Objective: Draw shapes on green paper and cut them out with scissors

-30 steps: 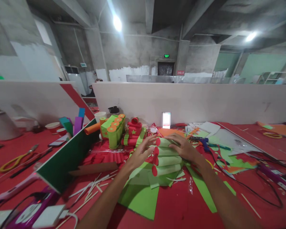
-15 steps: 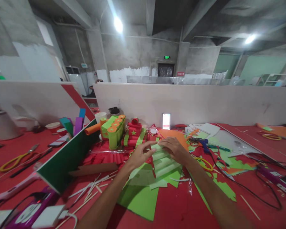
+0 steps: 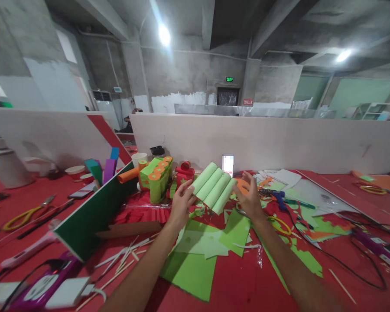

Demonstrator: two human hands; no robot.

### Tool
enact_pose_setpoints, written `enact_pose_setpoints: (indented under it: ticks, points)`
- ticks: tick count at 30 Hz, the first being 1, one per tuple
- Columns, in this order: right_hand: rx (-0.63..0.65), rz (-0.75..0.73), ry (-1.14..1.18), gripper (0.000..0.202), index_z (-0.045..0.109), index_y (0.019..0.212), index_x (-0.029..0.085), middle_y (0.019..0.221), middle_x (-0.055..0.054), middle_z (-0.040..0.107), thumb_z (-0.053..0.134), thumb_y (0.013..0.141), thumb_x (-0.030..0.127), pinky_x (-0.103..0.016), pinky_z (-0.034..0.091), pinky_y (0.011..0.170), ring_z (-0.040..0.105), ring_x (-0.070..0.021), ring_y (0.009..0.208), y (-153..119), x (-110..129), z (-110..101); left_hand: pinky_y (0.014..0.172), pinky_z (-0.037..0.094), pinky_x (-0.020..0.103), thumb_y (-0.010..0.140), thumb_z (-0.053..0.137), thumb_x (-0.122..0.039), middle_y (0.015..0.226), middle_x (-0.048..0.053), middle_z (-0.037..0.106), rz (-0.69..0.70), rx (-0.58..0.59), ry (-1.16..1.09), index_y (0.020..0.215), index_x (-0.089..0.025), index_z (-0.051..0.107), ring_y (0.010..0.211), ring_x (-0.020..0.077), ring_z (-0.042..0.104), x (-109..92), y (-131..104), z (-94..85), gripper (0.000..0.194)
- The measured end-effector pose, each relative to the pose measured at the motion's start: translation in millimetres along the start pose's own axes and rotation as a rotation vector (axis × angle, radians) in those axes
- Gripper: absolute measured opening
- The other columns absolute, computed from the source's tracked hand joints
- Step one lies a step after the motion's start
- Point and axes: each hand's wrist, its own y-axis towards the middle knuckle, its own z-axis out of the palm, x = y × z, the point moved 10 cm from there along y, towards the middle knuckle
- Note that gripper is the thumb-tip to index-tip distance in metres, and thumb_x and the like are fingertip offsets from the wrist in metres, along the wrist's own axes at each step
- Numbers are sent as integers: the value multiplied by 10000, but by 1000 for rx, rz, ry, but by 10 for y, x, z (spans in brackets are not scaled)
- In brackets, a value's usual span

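Note:
A row of joined light green paper tubes (image 3: 213, 186) is raised above the table and tilted. My left hand (image 3: 182, 203) grips its left end, fingers closed on the edge. At its right side is my right hand (image 3: 249, 197), fingers apart, close to the tube end; whether it touches is hard to tell. Below lie green paper sheets (image 3: 190, 271) and pale green pieces. Behind my left hand stand green and orange paper tubes (image 3: 155, 186) and red rolls with green stars (image 3: 184, 174).
A dark green board (image 3: 94, 216) leans at the left, near thin sticks (image 3: 123, 260) and yellow-handled scissors (image 3: 22, 219). A lit phone (image 3: 228, 165) stands at the back. On the right lie a blue glue gun (image 3: 277, 197), a black cable and paper scraps.
The light green tubes have risen off the sheets and turned, tilting down to the right. My right hand has moved off their top to the right side and opened; my left hand now grips their left end.

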Motion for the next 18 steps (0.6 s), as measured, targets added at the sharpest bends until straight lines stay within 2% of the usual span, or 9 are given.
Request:
enact_pose_setpoints:
  ticks: [2, 4, 6, 7, 10, 13, 18]
  points:
    - [100, 263, 202, 653, 404, 1344, 247, 1344, -118, 493, 678, 776, 415, -419, 502, 906, 517, -272, 1185, -52, -295, 156, 759, 534, 262, 693, 743, -268, 1006, 69, 685, -14, -23, -80, 1180, -194, 570, 830, 142, 669, 13, -33, 16, 522]
    - [296, 482, 425, 602, 449, 1300, 239, 1246, -114, 584, 681, 775, 420, -405, 550, 828, 607, -267, 1073, -208, -452, 440, 778, 537, 264, 706, 735, -270, 1007, 65, 689, -23, -27, -104, 1169, -199, 569, 834, 138, 674, 44, -63, 45, 497]
    - [440, 596, 603, 529, 500, 1236, 221, 1130, -99, 657, 691, 774, 391, -394, 579, 761, 667, -254, 947, -361, -461, 652, 797, 535, 267, 708, 738, -275, 1038, 66, 684, -23, -11, -87, 1152, -200, 571, 860, 140, 673, 81, -83, 80, 480]
    - [458, 622, 658, 499, 519, 1205, 212, 1086, -92, 679, 701, 769, 372, -387, 588, 740, 683, -245, 897, -401, -458, 697, 804, 533, 267, 703, 745, -275, 1059, 68, 678, -26, 1, -67, 1141, -200, 575, 877, 143, 671, 104, -89, 97, 476]
    - [361, 660, 700, 413, 557, 1119, 199, 984, -69, 718, 714, 762, 333, -356, 601, 702, 703, -221, 797, -401, -537, 658, 811, 532, 271, 694, 760, -295, 1087, 79, 669, -68, 39, -1, 1091, -187, 600, 911, 159, 667, 196, -97, 132, 441]
    - [273, 669, 687, 370, 572, 1086, 203, 935, -57, 733, 707, 765, 325, -339, 606, 688, 707, -222, 801, -339, -640, 557, 814, 531, 284, 704, 748, -337, 1062, 96, 678, -147, 79, 35, 1003, -162, 638, 924, 178, 665, 300, -98, 147, 363]
    - [264, 658, 634, 354, 586, 1086, 204, 977, -57, 728, 701, 767, 305, -336, 605, 713, 704, -219, 843, -269, -719, 455, 727, 521, 231, 652, 782, -300, 938, 81, 702, -188, 71, 142, 932, -147, 690, 821, 146, 659, 366, -75, 66, 332]
